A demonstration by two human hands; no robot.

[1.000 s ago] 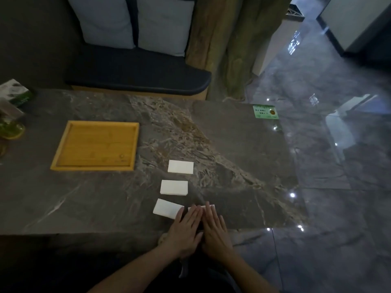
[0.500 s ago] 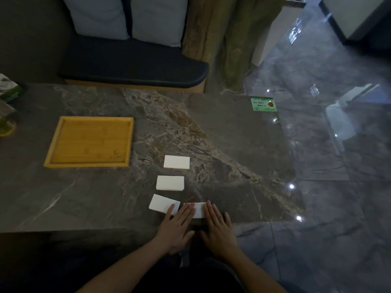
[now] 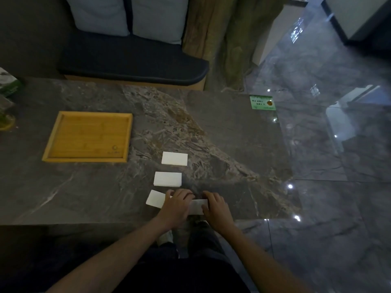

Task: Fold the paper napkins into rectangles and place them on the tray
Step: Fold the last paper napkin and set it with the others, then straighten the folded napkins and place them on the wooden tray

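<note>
Napkin (image 3: 197, 206) seemingly between both hands (image 3: 196, 205).

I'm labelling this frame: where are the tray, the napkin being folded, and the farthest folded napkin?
tray (image 3: 53, 154), head view, near-left rim.
napkin being folded (image 3: 197, 206), head view, strip between the hands.
farthest folded napkin (image 3: 174, 158), head view, centre.

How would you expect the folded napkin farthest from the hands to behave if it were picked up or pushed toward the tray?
The farthest folded napkin looks thin and flat, so probably light and floppy, sagging if lifted by one edge. On the polished stone table it would likely slide easily, though its layers may fan open. It cannot roll or tip.
</note>
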